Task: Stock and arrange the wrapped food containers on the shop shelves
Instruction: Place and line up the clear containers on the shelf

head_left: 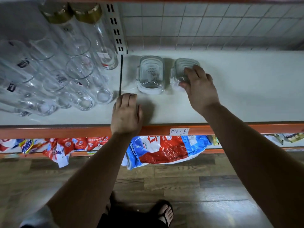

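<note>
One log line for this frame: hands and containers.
right hand: grips right container | left hand: rests on shelf | left container: standing, untouched

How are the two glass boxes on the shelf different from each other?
The left box looks bigger than the right box. Nothing touches the left box; the right hand holds the right box. Print shows on the left box; the hand hides much of the right box. Both are clear, wrapped and sit side by side on the white shelf.
</note>
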Available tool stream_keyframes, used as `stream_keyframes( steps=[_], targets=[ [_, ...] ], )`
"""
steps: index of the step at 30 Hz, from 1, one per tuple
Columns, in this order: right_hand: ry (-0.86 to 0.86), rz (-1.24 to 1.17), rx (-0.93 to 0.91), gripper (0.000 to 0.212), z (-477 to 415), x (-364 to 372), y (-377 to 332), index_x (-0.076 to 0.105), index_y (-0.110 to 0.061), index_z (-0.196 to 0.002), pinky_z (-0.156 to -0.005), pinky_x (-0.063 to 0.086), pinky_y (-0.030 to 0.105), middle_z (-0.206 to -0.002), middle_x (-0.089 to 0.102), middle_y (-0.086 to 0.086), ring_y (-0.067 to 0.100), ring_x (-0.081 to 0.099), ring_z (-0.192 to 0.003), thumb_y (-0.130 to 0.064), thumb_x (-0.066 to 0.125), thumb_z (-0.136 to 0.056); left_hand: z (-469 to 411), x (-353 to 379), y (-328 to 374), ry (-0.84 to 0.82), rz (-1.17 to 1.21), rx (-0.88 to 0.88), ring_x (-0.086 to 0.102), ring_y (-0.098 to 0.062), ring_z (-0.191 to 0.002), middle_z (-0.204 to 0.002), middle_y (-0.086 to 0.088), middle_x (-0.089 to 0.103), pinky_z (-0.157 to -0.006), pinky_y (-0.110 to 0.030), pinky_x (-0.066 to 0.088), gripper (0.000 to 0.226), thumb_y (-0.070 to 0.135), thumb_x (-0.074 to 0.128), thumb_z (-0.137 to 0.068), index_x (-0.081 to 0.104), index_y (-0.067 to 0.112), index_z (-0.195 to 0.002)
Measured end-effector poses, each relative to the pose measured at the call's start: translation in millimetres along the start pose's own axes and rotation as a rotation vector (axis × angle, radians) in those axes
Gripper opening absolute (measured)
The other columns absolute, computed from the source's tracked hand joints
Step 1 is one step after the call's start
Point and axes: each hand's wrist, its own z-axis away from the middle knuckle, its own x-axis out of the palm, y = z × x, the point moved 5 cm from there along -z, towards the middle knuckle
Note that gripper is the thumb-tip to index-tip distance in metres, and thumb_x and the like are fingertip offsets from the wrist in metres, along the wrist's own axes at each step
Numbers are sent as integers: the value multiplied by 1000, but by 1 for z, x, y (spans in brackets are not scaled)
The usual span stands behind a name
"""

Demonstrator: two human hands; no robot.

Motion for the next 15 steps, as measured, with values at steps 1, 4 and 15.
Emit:
stream_keyframes(
  steps=[1, 4, 15],
  targets=[
    [-10, -7, 29, 50, -4, 0, 0, 38, -15, -145, -100, 41, 45, -153, 30, 9, 39, 37, -129, -37, 47, -101, 0, 0, 0, -2, -1, 10, 48, -39, -114, -123, -20, 54, -101, -44, 36, 53, 32, 30, -90, 54, 1, -125],
    [-107, 98, 86, 51, -9, 8, -2, 34, -19, -146, -98, 43, 49, -155, 26, 4, 39, 30, -134, -39, 46, -101, 0, -1, 0, -13, -6, 16, 48, -38, -114, -122, -20, 55, -102, -43, 36, 53, 33, 30, -90, 55, 0, -124],
    [10, -54, -7, 58, 58, -17, -22, 32, -6, -149, -108, 37, 43, -148, 40, 14, 33, 36, -134, -30, 49, -99, 31, -42, 20, 33, 60, 19, 57, -38, -101, -112, -19, 61, -89, -44, 46, 31, 17, 46, -95, 61, 0, -116]
  ],
)
